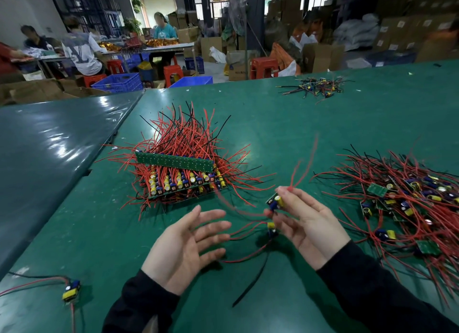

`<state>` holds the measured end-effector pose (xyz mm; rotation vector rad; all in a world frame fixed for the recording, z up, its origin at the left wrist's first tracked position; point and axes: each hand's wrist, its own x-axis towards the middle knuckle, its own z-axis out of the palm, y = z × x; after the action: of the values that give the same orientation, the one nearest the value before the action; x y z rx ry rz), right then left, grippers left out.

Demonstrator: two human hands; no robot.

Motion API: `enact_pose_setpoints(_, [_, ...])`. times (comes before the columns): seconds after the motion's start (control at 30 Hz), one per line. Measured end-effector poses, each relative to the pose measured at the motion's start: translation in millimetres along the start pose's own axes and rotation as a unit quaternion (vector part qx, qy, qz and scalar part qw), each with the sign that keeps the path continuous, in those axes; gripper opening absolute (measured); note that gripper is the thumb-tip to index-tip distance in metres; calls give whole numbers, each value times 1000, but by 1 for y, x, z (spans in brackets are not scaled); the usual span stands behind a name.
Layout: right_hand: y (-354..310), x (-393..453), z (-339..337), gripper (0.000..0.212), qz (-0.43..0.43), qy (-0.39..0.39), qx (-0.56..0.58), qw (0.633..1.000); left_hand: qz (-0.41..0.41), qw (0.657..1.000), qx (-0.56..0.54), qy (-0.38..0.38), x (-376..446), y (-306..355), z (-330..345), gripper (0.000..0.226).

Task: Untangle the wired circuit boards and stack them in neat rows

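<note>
Stacked boards (183, 181) left of tangled pile (407, 203), small far heap (316, 85) behind, all on table (273, 124).

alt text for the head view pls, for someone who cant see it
The right hand holds a small wired circuit board above a green table, the left hand open beside it. A neat stack of boards sits ahead; a tangled pile lies to the right.

Beyond our green worktop (285, 124) we see blue crates (116, 82), red stools (263, 68), cardboard boxes (323, 57) and seated people (82, 52).
</note>
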<state>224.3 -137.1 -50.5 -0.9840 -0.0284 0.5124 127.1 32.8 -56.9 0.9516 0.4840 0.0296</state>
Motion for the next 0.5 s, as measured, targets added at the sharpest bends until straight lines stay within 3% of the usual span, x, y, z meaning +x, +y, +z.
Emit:
enact_pose_setpoints(0.17, [3,0,1,13,-20,22,49,998,-4,997,-76,-12,0,-4,2,34])
enact_pose_setpoints(0.27, [8,-4,2,19,-14,18,15,1000,49,999,19,-8,-2,-15,13,29])
enact_pose_setpoints(0.37, [15,-8,3,19,-2,-2,-60,998,144,984,103,-30,-5,-26,26,40])
enact_pose_setpoints(0.5, [19,-11,4,15,-20,-45,-116,992,251,957,141,14,-5,-30,31,32])
